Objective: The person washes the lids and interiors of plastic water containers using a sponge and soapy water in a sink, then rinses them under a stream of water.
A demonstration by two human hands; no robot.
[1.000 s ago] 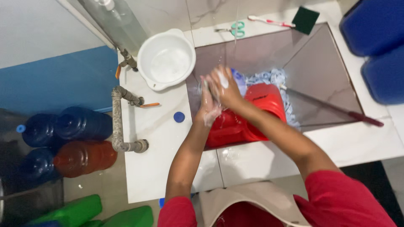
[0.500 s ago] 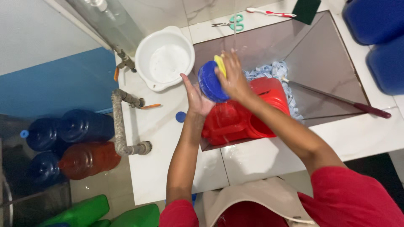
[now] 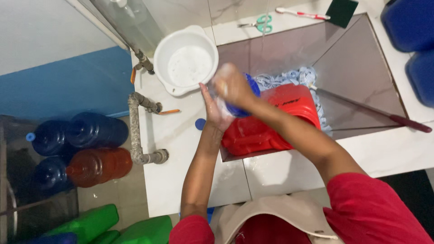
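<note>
My left hand [image 3: 215, 111] cups a round blue lid [image 3: 247, 98] from below, over the left edge of a sunken tiled basin [image 3: 357, 58]. My right hand [image 3: 231, 86] lies on top of the lid, soapy and blurred; an earlier frame shows a yellow sponge in it, hidden now. A red plastic container [image 3: 271, 126] lies on its side in the basin right under both hands. A blue-and-white mop head [image 3: 289, 79] lies behind it.
A white plastic bowl [image 3: 186, 59] sits on the counter left of the basin. A small blue cap [image 3: 200, 124] lies on the counter. Scissors [image 3: 260, 23], a toothbrush [image 3: 300, 13] and a dark sponge [image 3: 341, 11] lie at the back. Blue containers [image 3: 409, 27] stand right; big bottles [image 3: 90, 149] stand lower left.
Both hands lifted the blue lid off the red container, then the right hand slid over its top, rubbing it. The yellow sponge seen half a second ago is now covered.
</note>
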